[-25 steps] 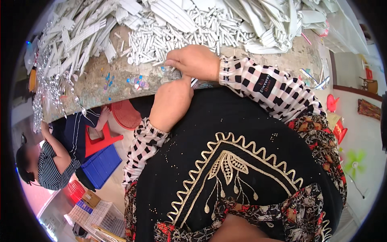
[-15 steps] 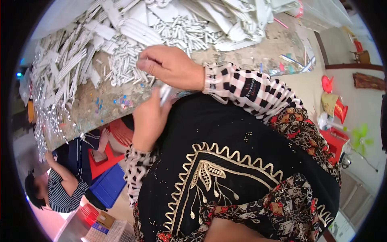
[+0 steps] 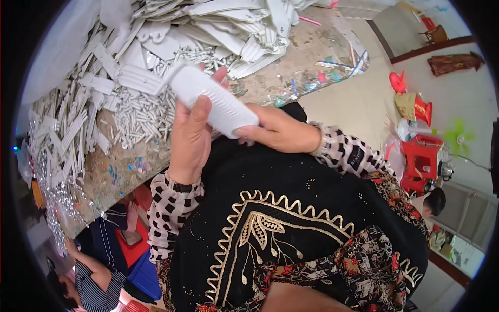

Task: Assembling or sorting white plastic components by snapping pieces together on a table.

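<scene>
Both my hands hold one long white plastic part [image 3: 213, 101] with a ridged side, lifted over the table's near edge. It is tilted, and its far end is blurred. My left hand [image 3: 192, 127] wraps around its middle, thumb on top and fingertips showing past the far side. With thumb and fingers, my right hand [image 3: 280, 129] pinches the nearer end. Just beyond my left hand lies a heap of small white pegs [image 3: 143, 117] on the worn table [image 3: 122, 166]. Whether a peg is between my fingers is hidden.
Flat white plastic pieces [image 3: 228, 21] are piled behind the pegs, and long white strips [image 3: 62, 122] lie at the left. Silver tinsel [image 3: 65, 203] hangs over the left edge, where a person in a striped top [image 3: 99, 283] sits. Red stools [image 3: 423, 161] stand at the right.
The white plastic part is now up between both hands. My right hand has left the peg heap and come back to the right; my left hand has risen and turned.
</scene>
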The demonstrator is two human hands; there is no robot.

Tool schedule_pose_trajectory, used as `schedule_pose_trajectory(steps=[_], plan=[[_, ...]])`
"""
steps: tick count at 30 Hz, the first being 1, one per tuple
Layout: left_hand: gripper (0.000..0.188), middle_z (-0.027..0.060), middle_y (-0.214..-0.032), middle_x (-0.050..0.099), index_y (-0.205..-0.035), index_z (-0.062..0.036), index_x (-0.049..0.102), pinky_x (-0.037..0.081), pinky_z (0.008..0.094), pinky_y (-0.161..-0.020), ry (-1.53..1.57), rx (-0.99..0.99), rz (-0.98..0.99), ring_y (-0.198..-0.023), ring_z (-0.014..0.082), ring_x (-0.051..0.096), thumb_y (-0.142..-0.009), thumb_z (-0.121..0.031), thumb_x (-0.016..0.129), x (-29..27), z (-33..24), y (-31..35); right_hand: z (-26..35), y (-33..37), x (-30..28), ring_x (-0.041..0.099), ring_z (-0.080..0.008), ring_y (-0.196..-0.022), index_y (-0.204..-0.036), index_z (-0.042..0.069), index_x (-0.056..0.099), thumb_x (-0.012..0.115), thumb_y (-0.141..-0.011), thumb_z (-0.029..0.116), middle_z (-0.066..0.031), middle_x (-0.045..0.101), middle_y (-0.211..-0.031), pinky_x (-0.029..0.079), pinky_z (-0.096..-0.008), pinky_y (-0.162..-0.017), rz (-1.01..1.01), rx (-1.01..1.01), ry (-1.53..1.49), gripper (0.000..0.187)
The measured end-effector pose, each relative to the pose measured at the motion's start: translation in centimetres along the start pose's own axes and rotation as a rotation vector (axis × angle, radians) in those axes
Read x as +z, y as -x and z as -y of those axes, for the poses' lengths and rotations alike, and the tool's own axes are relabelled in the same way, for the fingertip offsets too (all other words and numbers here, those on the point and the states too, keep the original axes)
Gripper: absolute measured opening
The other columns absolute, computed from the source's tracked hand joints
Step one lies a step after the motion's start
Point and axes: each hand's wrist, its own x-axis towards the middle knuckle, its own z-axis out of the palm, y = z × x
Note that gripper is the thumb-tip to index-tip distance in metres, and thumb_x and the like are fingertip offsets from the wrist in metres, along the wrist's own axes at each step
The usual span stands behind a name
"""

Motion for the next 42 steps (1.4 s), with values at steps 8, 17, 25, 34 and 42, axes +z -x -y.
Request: schedule_pose_trajectory(steps=[8,17,25,34,42], plan=[[0.035,0.0103,-0.100,0.065,-0.122,0.0018,0.052,0.048,0.0277,-0.085,-0.305,-0.154,-0.051,-0.091,0.0145,0.061,-0.098,-0.023,0.050,-6.2,2.3,1.7,2.0,7.8,-10.7,0.058,-0.0140,-0.058,-0.112,-0.004,0.053,0.053,-0.096,0.025,-0.0075,0.063,-0.072,0.048,-0.0276,-0.056,-1.023,0.332,0.941,0.034],[0.038,0.0121,-0.099,0.065,-0.120,0.0026,0.053,0.048,0.0272,-0.083,-0.262,-0.098,-0.131,-0.089,0.0155,0.062,-0.100,-0.029,0.048,-9.4,4.0,3.6,-2.6,8.3,-13.3,0.059,-0.0309,-0.068,-0.100,-0.001,0.054,0.047,-0.095,0.014,-0.0127,0.062,-0.080,0.049,-0.0385,-0.070,-0.811,0.644,1.307,0.017],[0.038,0.0125,-0.100,0.064,-0.119,0.0039,0.054,0.049,0.0281,-0.083,-0.322,-0.025,-0.132,-0.090,0.0162,0.062,-0.099,-0.028,0.048,-11.0,4.8,4.7,6.5,7.0,-11.9,0.053,-0.0246,-0.060,-0.105,0.002,0.051,0.052,-0.096,0.025,-0.0140,0.061,-0.081,0.045,-0.0389,-0.060,-1.346,-0.656,0.690,0.025],[0.036,0.0126,-0.101,0.064,-0.117,0.0052,0.054,0.049,0.0287,-0.084,-0.357,-0.007,-0.123,-0.092,0.0172,0.062,-0.099,-0.026,0.050,-10.5,4.6,4.9,4.3,8.3,-13.2,0.057,-0.0248,-0.069,-0.103,0.001,0.051,0.049,-0.097,0.025,-0.0125,0.063,-0.087,0.046,-0.0355,-0.064,-1.258,0.136,1.188,0.025],[0.033,0.0117,-0.100,0.064,-0.116,0.0043,0.055,0.049,0.0278,-0.082,-0.377,0.017,-0.092,-0.090,0.0162,0.062,-0.099,-0.024,0.050,-10.2,4.8,4.1,-1.8,9.4,-15.1,0.057,-0.0324,-0.071,-0.109,-0.004,0.053,0.047,-0.096,0.024,-0.0156,0.061,-0.083,0.046,-0.0371,-0.066,-0.866,0.636,1.249,0.031]])
